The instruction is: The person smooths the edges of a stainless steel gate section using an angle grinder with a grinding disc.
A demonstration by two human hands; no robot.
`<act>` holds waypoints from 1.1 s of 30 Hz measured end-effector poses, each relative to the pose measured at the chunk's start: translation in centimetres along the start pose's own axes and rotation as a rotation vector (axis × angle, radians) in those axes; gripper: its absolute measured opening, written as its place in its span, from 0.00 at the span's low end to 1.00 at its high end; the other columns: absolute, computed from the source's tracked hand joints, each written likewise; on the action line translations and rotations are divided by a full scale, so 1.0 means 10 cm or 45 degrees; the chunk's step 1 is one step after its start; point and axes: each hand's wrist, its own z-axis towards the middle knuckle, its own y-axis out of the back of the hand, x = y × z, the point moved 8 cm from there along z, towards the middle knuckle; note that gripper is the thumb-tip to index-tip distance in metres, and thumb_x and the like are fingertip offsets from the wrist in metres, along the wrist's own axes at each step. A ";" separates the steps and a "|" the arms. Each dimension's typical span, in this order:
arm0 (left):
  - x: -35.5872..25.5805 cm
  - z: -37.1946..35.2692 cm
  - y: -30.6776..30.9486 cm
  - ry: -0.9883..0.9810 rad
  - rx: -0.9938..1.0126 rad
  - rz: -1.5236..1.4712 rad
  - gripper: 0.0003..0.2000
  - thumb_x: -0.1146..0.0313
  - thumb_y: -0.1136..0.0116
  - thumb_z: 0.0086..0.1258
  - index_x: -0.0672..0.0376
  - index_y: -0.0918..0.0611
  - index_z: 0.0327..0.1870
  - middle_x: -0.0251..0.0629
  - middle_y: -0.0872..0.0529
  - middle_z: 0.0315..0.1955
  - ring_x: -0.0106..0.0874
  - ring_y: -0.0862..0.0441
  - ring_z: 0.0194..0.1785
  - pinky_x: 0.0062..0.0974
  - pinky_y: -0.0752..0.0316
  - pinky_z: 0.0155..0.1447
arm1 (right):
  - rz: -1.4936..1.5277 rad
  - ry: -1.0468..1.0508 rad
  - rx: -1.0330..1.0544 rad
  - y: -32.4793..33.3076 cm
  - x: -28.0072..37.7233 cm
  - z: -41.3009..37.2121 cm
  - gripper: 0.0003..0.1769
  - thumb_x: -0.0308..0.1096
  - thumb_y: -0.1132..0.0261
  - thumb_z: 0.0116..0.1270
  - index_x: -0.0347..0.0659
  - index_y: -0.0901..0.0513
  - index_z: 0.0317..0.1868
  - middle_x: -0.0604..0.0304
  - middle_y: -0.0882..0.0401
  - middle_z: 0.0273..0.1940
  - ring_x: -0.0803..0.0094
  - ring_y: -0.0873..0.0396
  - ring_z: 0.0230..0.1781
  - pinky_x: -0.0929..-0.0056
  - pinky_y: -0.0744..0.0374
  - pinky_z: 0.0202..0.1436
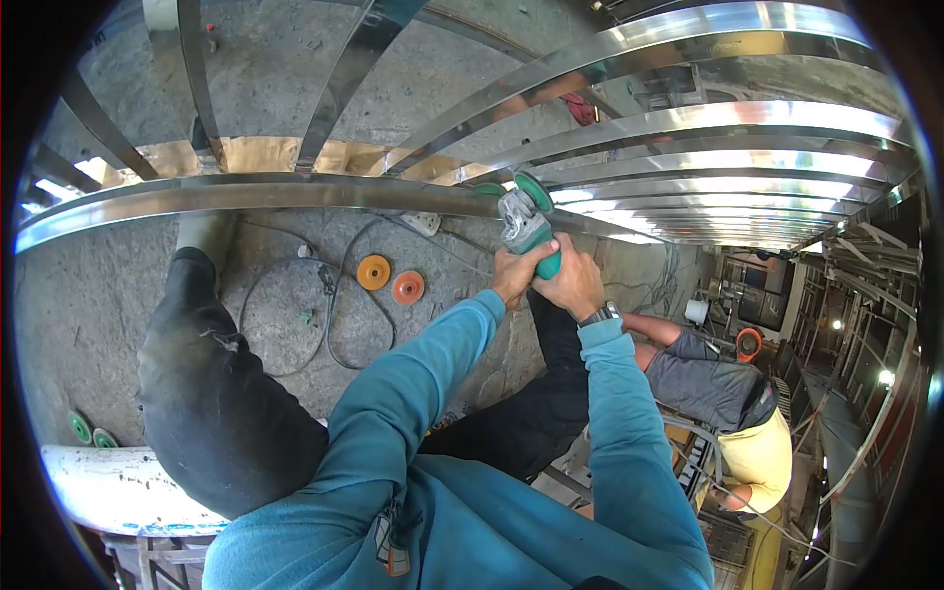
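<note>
Angle grinder: the person is gripping the angle grinder (518,219) in front of the body, its green disc (534,192) tilting beside the metal rail (344,193); whether the disc is touching the metal, or spinning, cannot be told.
Left hand: the left hand (515,274) is closing around the tool's near side, pressed up against the other hand.
Right hand: the right hand (574,281) is wrapping the green housing, a wristwatch (602,314) sitting just behind it.
Rail work: the person appears to be working the rail's surface with the disc; any shift along it would be calling for a firm two-handed hold, an even disc angle and fingers kept back from the rim.
Floor left of the hands: two orange discs (374,272) are lying near a looping cable (341,285), which would be needing to stay away from the disc.
Right of the hands: a co-worker (700,382) in a grey shirt is bending close by, so sparks or grit could be reaching them.
</note>
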 end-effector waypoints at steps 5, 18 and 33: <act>0.10 0.07 0.06 0.018 0.030 0.034 0.29 0.57 0.22 0.59 0.65 0.18 0.57 0.40 0.14 0.50 0.31 0.16 0.53 0.31 0.22 0.59 | -0.051 -0.031 0.077 -0.10 -0.04 0.00 0.39 0.38 0.24 0.47 0.47 0.30 0.62 0.37 0.15 0.39 0.32 0.17 0.42 0.39 0.18 0.45; 0.08 0.14 0.13 0.019 0.034 0.038 0.30 0.56 0.22 0.59 0.63 0.19 0.60 0.40 0.15 0.53 0.34 0.18 0.56 0.33 0.24 0.63 | -0.025 0.029 0.098 -0.15 -0.01 0.10 0.39 0.38 0.24 0.46 0.45 0.30 0.61 0.36 0.14 0.41 0.34 0.17 0.43 0.41 0.18 0.47; 0.26 0.04 0.17 0.158 -0.046 0.251 0.33 0.54 0.22 0.57 0.66 0.19 0.60 0.44 0.15 0.55 0.36 0.18 0.58 0.34 0.25 0.64 | -0.017 -0.101 0.115 -0.25 -0.19 -0.12 0.42 0.39 0.23 0.46 0.42 0.29 0.63 0.36 0.14 0.40 0.36 0.16 0.44 0.43 0.17 0.47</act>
